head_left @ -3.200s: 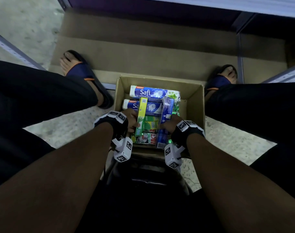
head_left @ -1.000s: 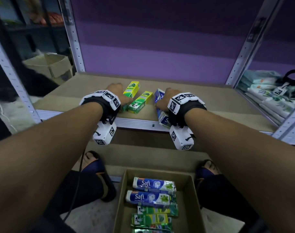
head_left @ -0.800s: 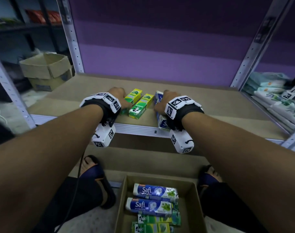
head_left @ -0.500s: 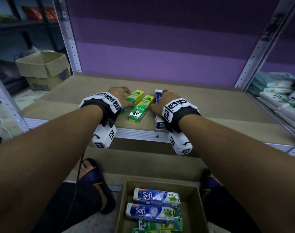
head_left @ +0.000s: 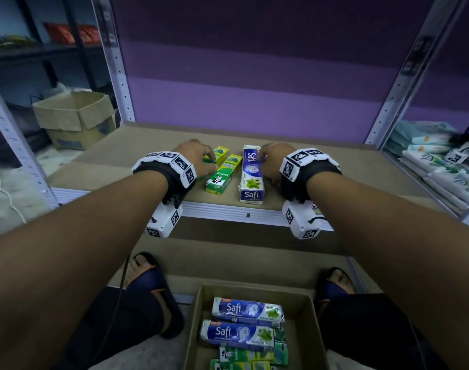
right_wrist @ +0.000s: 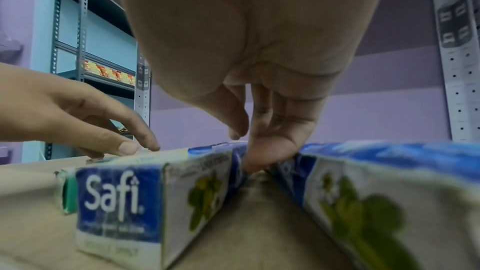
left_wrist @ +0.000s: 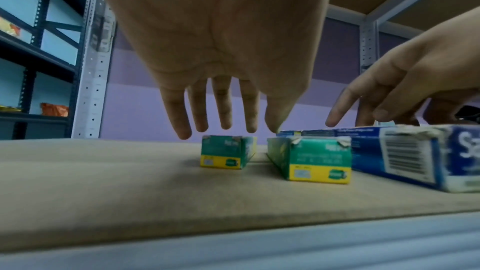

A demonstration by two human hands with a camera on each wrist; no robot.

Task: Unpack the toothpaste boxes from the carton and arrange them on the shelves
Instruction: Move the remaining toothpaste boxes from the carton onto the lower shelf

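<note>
Brown board shelf (head_left: 308, 177) is taking up most of what I'm looking at, with purple wall behind it and grey metal uprights either side. Down on the floor between my feet, the carton (head_left: 303, 316) is sitting open, still holding two blue Safi boxes (head_left: 246, 309) lying crosswise and some green ones below them.

Up on the shelf, a blue Safi box (head_left: 250, 174) is lying flat, pointing front to back, its near end close to the shelf edge. A second blue Safi box (right_wrist: 389, 192) is lying just to the right of it; only the right wrist view is showing that one. Left of the Safi, two green-and-yellow Darlie boxes (head_left: 222, 174) are lying side by side, angled a bit, the left one sitting further back.

My left hand (head_left: 198, 158) is hovering over the Darlie boxes with fingers (left_wrist: 223, 108) straight and spread, fingertips just above or barely touching the tops, can't tell which. My right hand (head_left: 274, 161) is reaching down between the two Safi boxes, fingers pushing into the gap and touching their sides, not wrapping around either one.
</note>
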